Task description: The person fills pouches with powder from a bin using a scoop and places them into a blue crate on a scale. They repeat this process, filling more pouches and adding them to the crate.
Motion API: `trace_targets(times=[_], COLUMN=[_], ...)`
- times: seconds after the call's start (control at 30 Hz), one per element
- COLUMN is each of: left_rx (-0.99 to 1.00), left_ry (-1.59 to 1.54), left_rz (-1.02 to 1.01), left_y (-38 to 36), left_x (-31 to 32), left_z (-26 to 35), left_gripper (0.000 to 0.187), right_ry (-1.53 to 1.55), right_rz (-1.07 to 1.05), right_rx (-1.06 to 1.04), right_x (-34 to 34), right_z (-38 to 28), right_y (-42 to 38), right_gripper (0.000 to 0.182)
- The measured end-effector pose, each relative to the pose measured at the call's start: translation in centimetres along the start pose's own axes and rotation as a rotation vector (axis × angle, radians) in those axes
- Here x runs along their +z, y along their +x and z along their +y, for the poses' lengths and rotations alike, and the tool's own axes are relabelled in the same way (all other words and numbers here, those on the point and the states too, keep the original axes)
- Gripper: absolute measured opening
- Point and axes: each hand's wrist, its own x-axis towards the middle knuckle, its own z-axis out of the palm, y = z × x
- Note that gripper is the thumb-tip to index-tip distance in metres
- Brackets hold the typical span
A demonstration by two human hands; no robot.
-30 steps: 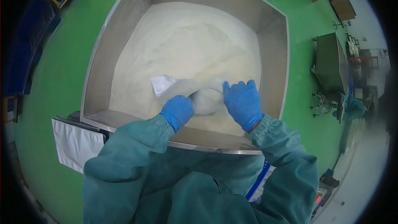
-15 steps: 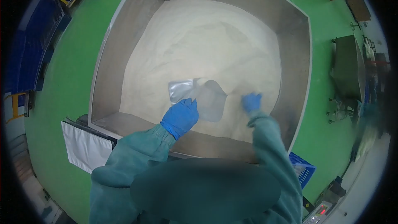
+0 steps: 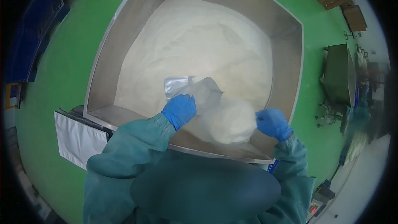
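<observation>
"Silver pouch [image 3: 206,93], is all of it in sight?"

"No. The left hand [image 3: 179,110] covers part of its near side, and haze blurs the end toward the heaped powder [image 3: 233,123]. I can't make out what carries that heap either; its edges are smeared."

"Anything else hidden?"

"A dark, blurred oval [image 3: 205,193] covers the lower middle of the view, over the person's front. The bin [image 3: 286,52] is cut off at its far left corner."

"Where is the pouch, then?"

"Inside the bin, over the powder bed [image 3: 199,45], nearer the near edge than the far one. It lies just beyond the left hand and to the left of the right hand [image 3: 273,123], well apart from that one. The heap sits between, toward the near right corner."

"And the hands?"

"The left is closed, gripping the pouch's near side, its forearm angled inward across the near edge. The right has curled fingers beside the heap, pointing left, with the forearm rising from below. Whether it grips something, I can't tell."
</observation>
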Motion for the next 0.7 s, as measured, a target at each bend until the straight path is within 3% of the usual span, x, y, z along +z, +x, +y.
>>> trace_targets(times=[0.1,0.23,0.37,0.43,0.5,0.6,0.63,0.7], left_rx=[0.019,-0.036,-0.060,-0.074,-0.079,-0.045,-0.011,0.005], left_ry=[-0.003,-0.081,-0.082,-0.056,-0.026,0.032,0.044,0.063], left_rz=[-0.015,-0.110,-0.125,-0.110,-0.099,-0.051,-0.010,0.027], left_y=[0.2,0.5,0.6,0.5,0.3,-0.1,0.0,0.2], left_x=[0.6,1.3,-0.3,0.6,1.6,2.2,1.4,1.1], left_z=[0.0,0.1,-0.3,-0.5,-0.5,-0.4,-0.5,-0.5], left_gripper=[0.011,0.012,0.012,0.014,0.015,0.019,0.013,0.008], right_ry=[-0.293,-0.636,-0.837,-0.802,-0.708,-0.756,-0.756,-0.582], right_rz=[0.199,0.374,0.381,0.620,0.660,0.640,0.595,0.215], right_rx=[0.040,-0.080,-0.166,-0.100,0.092,0.237,0.257,0.280], right_x=[-5.3,-4.0,-5.0,-6.4,-6.0,1.4,5.5,15.9], right_z=[-5.5,-10.1,-9.6,-6.9,-3.6,5.6,8.5,11.8], right_y=[0.0,4.1,5.3,5.0,6.0,10.3,12.0,14.1], right_gripper=[0.016,0.030,0.044,0.057,0.061,0.055,0.052,0.036])
